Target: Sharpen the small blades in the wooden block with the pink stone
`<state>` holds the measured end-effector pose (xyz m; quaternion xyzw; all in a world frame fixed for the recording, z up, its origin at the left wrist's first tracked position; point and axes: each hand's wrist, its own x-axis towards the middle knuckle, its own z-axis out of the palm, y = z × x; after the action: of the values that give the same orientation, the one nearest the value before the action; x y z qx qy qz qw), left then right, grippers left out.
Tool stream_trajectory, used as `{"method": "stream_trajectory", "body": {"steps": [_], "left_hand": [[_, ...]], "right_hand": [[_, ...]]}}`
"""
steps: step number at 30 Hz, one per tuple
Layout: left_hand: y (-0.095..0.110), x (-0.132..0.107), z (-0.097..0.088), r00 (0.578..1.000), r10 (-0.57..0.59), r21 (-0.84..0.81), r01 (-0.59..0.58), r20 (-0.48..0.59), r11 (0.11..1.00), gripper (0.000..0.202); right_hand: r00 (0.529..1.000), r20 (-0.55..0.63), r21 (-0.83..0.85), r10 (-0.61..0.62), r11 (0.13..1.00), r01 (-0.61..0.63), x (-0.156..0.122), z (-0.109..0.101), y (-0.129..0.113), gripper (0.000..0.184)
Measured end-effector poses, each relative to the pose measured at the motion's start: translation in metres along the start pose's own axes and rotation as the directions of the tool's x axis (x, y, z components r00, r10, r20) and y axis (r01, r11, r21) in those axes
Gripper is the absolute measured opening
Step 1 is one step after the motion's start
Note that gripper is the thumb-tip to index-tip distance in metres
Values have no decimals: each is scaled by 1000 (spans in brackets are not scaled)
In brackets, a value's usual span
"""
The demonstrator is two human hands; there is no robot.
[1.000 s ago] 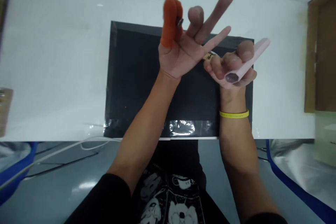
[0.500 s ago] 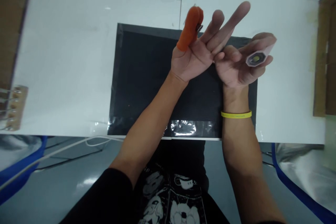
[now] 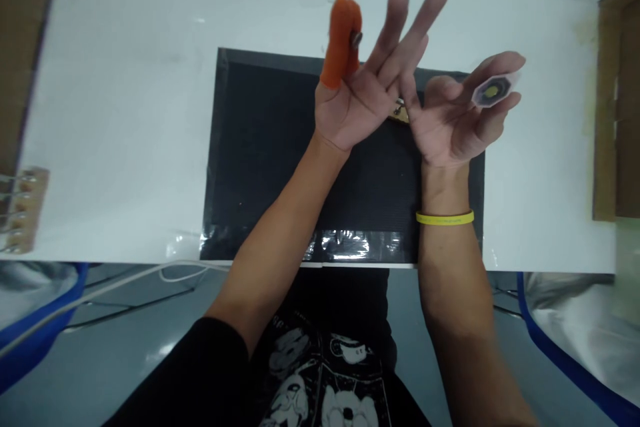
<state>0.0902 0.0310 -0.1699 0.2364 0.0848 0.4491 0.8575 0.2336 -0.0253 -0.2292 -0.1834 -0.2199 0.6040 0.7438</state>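
Observation:
My left hand point(image 3: 357, 103) is raised palm-up over the black mat point(image 3: 270, 147). Orange finger covers point(image 3: 339, 43) sleeve its thumb and forefinger, which pinch a small dark metal piece point(image 3: 357, 39); the other fingers stretch out. Beside it, my right hand point(image 3: 445, 123), with a yellow wristband point(image 3: 445, 219) below, holds a small pale octagonal piece point(image 3: 493, 90) between its fingers. That piece has a dark ring and a yellow centre. The left little finger is by the right palm; whether they touch I cannot tell. Between the hands shows part of a tan block point(image 3: 399, 111) with metal on it, mostly hidden.
The mat is taped to a white table point(image 3: 125, 113). At the left edge stands a wooden rack point(image 3: 30, 210) with metal parts. A white cable point(image 3: 125, 277) runs along the front edge. Brown cardboard point(image 3: 605, 113) lines the right side, and blue-rimmed bins point(image 3: 565, 353) flank me.
My left hand has shifted left and away from me, its fingers spreading wider. My right hand has barely moved, its octagonal piece tilting slightly. The tan block has come into view between the hands.

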Motion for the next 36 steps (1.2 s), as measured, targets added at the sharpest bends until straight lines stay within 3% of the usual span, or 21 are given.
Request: {"method": "stream_trajectory", "body": {"steps": [2, 4, 9, 11, 14, 17, 21, 28, 31, 34, 36], "left_hand": [[3, 0, 1, 996, 90, 61, -90, -4, 994, 79], [5, 0, 3, 994, 110, 89, -110, -5, 990, 82], [-2, -1, 9, 999, -22, -26, 21, -47, 999, 84], [-6, -1, 11, 994, -77, -12, 76, -73, 997, 89], [-7, -1, 11, 998, -57, -57, 55, -32, 997, 84], [0, 0, 7, 1000, -25, -95, 26, 12, 995, 80], [10, 2, 4, 999, -34, -39, 36, 30, 999, 91], [-8, 0, 12, 998, -57, -143, 58, 10, 988, 86], [-10, -2, 22, 992, -70, -26, 68, -104, 997, 89], [-6, -3, 30, 960, -109, 123, 144, -258, 982, 94], [-5, -3, 31, 958, -124, 118, 159, -259, 980, 98]], "right_hand": [[999, -47, -70, 25, 997, -29, -2, 0, 0, 51], [990, -139, -164, -1, 986, -22, -3, 2, 0, 49], [962, -182, -337, -206, 932, 135, -1, 12, 3, 46], [952, -210, -432, -223, 895, 114, 1, 15, 4, 46], [945, -253, -513, -205, 857, 48, 1, 17, 6, 53], [951, -222, -484, -216, 871, 85, -1, 16, 7, 56], [963, -195, -452, -184, 888, 79, -3, 11, 11, 59], [996, -33, -249, 83, 964, -88, -1, -2, 10, 60], [996, -14, -276, 88, 957, -89, 0, -1, 7, 60], [996, -81, -375, 28, 925, -57, 1, -1, 7, 61], [991, -130, -427, -34, 904, -25, 2, -3, 9, 60]]}}
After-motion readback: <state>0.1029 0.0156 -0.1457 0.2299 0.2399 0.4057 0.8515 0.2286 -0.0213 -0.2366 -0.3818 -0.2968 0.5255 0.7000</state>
